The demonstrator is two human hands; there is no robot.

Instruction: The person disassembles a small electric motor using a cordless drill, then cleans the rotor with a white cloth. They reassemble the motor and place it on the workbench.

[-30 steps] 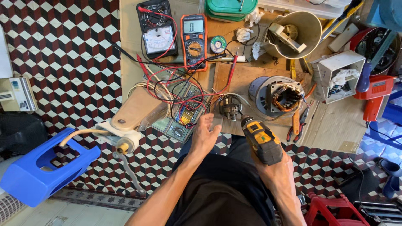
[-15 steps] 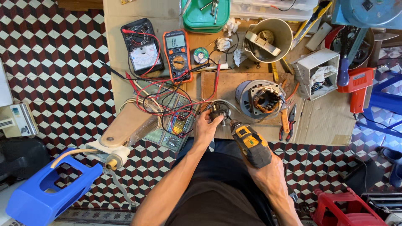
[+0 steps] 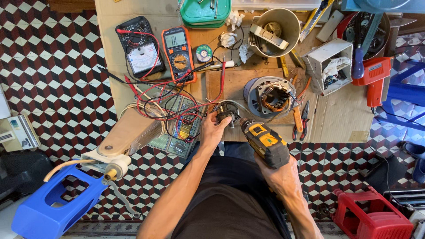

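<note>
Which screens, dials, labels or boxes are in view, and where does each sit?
Orange digital multimeter: bench top, grey rectangular screen, round dial.
Black analogue meter: left of it, white scale face.
Cardboard box: floor, far left, pale with printed panel.
Red heat gun: bench right, small pale label.

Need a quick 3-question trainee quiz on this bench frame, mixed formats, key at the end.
1. True or false: the right hand holds the yellow-and-black cordless driver.
2. Which does the left hand steady: A) the small dark motor part with wires, B) the orange digital multimeter, C) the red-handled pliers?
3. Fill in: the driver's tip points at the ____.

Key: 1 true; 2 A; 3 small dark motor part.
</note>
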